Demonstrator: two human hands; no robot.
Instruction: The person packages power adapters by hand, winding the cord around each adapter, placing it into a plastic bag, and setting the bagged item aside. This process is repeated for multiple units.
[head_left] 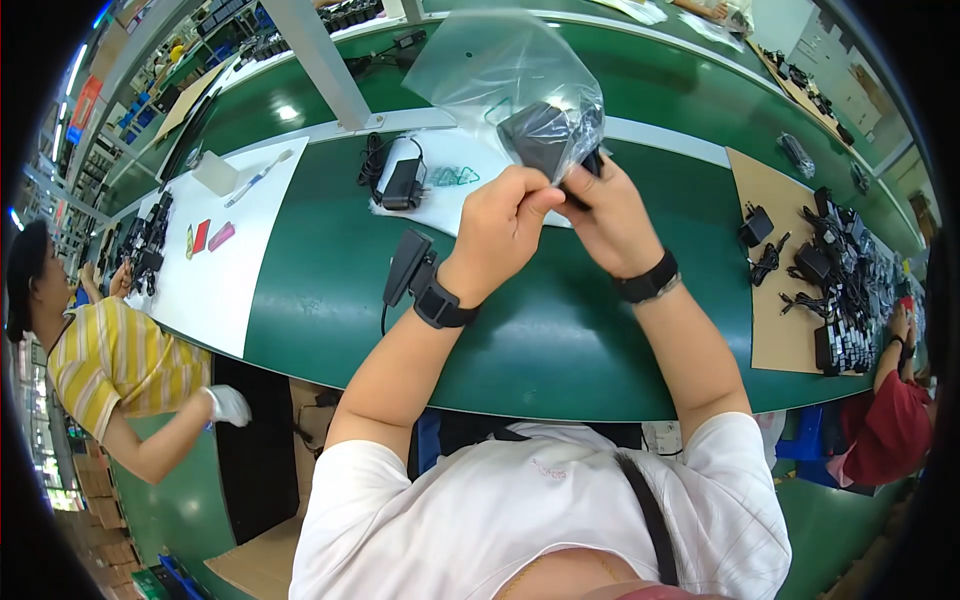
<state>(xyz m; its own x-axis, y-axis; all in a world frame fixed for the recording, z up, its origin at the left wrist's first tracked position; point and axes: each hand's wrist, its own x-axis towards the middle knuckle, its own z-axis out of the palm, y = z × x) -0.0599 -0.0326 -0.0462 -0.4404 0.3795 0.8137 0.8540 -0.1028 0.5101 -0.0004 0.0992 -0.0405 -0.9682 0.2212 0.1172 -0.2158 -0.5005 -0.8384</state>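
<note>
My left hand [500, 228] pinches the gathered mouth of a clear plastic bag [490, 60] above the green table. Inside the bag is a dark, boxy item [540, 135] that looks like a power adapter; glare on the film hides its details. Close beside it, my right hand [615, 222] is closed on the same bag, thumb near the left fingertips. Farther left, a black power adapter [403, 185] with its cord lies on a stack of clear bags [455, 205]. A black boxy piece [408, 262] with a cord is next to my left wrist; I cannot tell whether it touches the band.
At the right, a cardboard sheet [745, 190] bears many black adapters and coiled cables [820, 260]. A white sheet [235, 290] on the left holds a pen, small red and pink items and a white block. A metal post [320, 65] rises behind. Co-workers sit at both sides.
</note>
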